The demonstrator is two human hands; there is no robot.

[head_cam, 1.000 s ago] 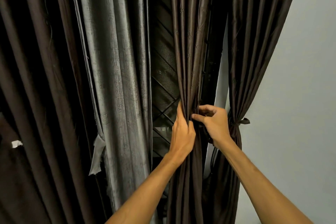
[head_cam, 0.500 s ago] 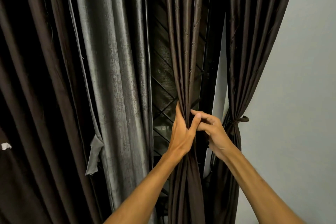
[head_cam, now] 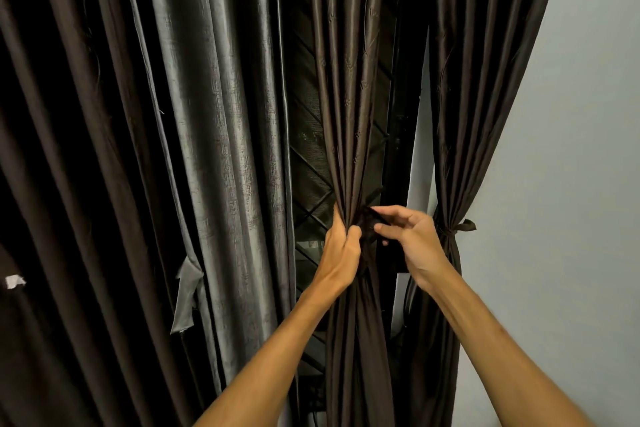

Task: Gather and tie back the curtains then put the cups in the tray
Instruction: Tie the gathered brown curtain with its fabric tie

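A pale wall (head_cam: 571, 184) fills the right side. A grey curtain (head_cam: 221, 149) hangs loose at centre-left. Next to the wall, the outer curtain (head_cam: 478, 80) is bound by a knotted tie (head_cam: 457, 229). Between these two, the middle curtain (head_cam: 346, 97) hangs in front of a window grille (head_cam: 308, 184). The left hand (head_cam: 341, 253) grips its gathered folds. The right hand (head_cam: 412, 239), just beside it, pinches a dark fabric strip (head_cam: 372, 222) at the gather.

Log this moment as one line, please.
stage: tying middle curtain | left hand: grips its gathered folds | right hand: pinches tie strip | right curtain: tied
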